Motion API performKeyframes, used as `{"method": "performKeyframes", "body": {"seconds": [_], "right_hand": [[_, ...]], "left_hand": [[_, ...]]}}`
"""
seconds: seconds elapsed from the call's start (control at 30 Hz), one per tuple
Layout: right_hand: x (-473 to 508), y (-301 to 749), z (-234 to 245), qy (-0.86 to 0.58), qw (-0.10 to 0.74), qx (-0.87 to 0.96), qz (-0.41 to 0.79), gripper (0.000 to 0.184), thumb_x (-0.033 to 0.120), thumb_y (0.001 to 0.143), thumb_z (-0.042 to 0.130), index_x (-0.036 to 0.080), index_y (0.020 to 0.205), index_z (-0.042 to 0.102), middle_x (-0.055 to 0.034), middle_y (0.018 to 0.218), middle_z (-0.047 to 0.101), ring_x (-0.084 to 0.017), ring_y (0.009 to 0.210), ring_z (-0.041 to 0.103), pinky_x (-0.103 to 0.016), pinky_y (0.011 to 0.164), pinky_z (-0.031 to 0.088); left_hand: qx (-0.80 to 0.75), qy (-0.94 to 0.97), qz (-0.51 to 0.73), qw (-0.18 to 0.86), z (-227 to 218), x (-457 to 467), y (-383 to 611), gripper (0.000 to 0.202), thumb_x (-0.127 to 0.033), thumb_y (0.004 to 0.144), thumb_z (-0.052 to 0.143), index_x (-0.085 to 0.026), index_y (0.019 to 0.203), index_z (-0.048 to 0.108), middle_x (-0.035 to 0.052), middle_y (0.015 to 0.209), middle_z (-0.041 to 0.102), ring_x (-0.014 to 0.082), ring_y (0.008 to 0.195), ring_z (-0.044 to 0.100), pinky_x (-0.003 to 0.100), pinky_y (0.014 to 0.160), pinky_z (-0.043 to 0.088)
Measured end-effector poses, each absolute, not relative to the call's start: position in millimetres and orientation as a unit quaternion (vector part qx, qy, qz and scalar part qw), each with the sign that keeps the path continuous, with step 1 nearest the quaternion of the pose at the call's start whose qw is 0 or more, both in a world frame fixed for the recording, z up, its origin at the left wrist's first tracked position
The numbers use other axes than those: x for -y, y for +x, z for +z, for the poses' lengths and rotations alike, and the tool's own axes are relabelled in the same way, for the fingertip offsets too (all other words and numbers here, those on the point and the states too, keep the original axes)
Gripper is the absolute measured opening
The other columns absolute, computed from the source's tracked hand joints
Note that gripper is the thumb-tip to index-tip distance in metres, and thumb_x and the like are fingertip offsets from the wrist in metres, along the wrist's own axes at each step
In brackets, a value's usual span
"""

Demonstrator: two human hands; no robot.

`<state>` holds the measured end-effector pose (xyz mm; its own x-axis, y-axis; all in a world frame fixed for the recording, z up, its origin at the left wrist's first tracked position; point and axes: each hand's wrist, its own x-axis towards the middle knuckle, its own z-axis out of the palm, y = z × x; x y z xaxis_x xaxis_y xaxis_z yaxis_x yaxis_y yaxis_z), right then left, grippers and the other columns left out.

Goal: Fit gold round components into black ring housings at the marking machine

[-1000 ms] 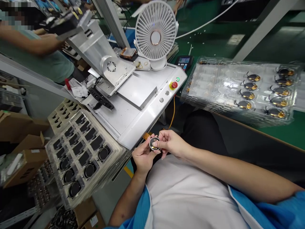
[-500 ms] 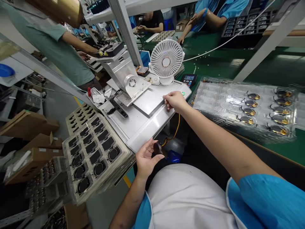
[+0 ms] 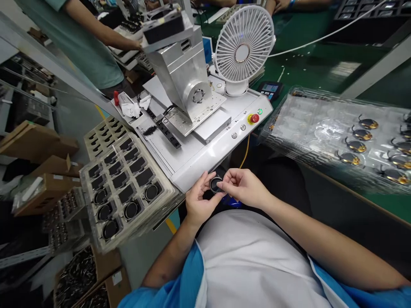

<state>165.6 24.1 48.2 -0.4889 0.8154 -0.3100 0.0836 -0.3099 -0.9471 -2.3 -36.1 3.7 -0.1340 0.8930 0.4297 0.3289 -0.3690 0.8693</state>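
Observation:
Between the fingers and thumb of my left hand (image 3: 201, 199) is a round black watch case (image 3: 215, 184) with a metallic rim. It is held by its edge just above my lap. My right hand (image 3: 245, 186) pinches the same case from the other side, its thumb lying over the dark face. Beyond both hands stands a white bench machine (image 3: 199, 160), with a silver metal fixture (image 3: 183, 77) mounted on it. Several similar round cases sit in the pockets of a pale tray (image 3: 135, 188) at my left.
A white fan (image 3: 242, 53) stands behind the machine's front panel, which carries a red stop button (image 3: 254, 118). Clear trays (image 3: 308, 124) with round gold-and-black parts lie on the right. Cardboard boxes (image 3: 48, 188) stand at the left. A person in a green shirt (image 3: 80, 51) works at the upper left.
My right hand has come back from the machine's front panel to the watch case in my left hand. The case now shows its dark face. The view has tipped down and closer.

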Motion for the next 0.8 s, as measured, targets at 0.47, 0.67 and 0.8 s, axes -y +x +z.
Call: {"method": "performKeyframes", "body": {"seconds": [0.47, 0.67, 0.8], "right_hand": [[-24, 161, 34, -0.448, 0.3, 0.521, 0.662, 0.047, 0.053, 0.07, 0.087, 0.018, 0.077, 0.057, 0.0029, 0.059, 0.06, -0.008, 0.05, 0.049, -0.017, 0.043, 0.037], [-35, 207, 41, -0.449, 0.334, 0.463, 0.687, 0.056, 0.063, 0.061, 0.089, 0.021, 0.075, 0.055, 0.0038, 0.058, 0.058, -0.01, 0.046, 0.05, -0.023, 0.042, 0.043], [-46, 325, 62, -0.662, 0.503, 0.428, 0.355, 0.039, 0.056, 0.068, 0.086, 0.025, 0.077, 0.065, -0.0036, 0.065, 0.062, -0.017, 0.051, 0.054, -0.034, 0.05, 0.046]], "left_hand": [[-0.518, 0.613, 0.552, 0.227, 1, 39, -1, 0.073, -0.016, 0.076, 0.088, -0.022, 0.143, 0.059, 0.0147, 0.127, 0.076, 0.0257, 0.106, 0.079, 0.034, 0.087, 0.069], [-0.486, 0.639, 0.536, 0.26, -7, 38, -1, 0.081, -0.014, 0.077, 0.086, -0.025, 0.15, 0.052, 0.0151, 0.14, 0.068, 0.0274, 0.118, 0.073, 0.045, 0.103, 0.063], [-0.498, 0.622, 0.542, 0.268, -9, 39, -14, 0.061, -0.015, 0.081, 0.082, -0.022, 0.138, 0.061, 0.0132, 0.13, 0.07, 0.0262, 0.114, 0.073, 0.045, 0.101, 0.063]]}}
